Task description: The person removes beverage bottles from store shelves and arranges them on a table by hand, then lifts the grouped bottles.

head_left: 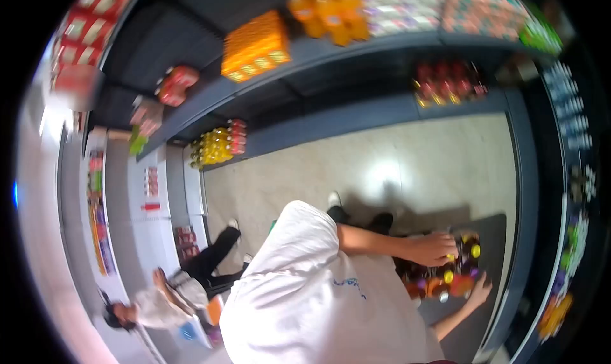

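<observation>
Several dark bottles with yellow, purple and white caps (pixel 448 276) stand close together on a dark grey surface (pixel 490 231) at the lower right. My left hand (pixel 434 249) reaches over them, its fingers curled down at a yellow cap; what lies between the fingertips is too small to tell. On the far right side of the group, my right hand (pixel 481 291) is beside the bottles, thumb and fingers apart, with nothing seen in it.
Dark shelves (pixel 267 109) with orange packs (pixel 256 46), red bottles (pixel 449 82) and yellow bottles (pixel 213 146) run round the pale floor (pixel 286 160). Another person (pixel 165 303) is at the lower left by white shelves. More stocked shelving (pixel 576 237) borders the right.
</observation>
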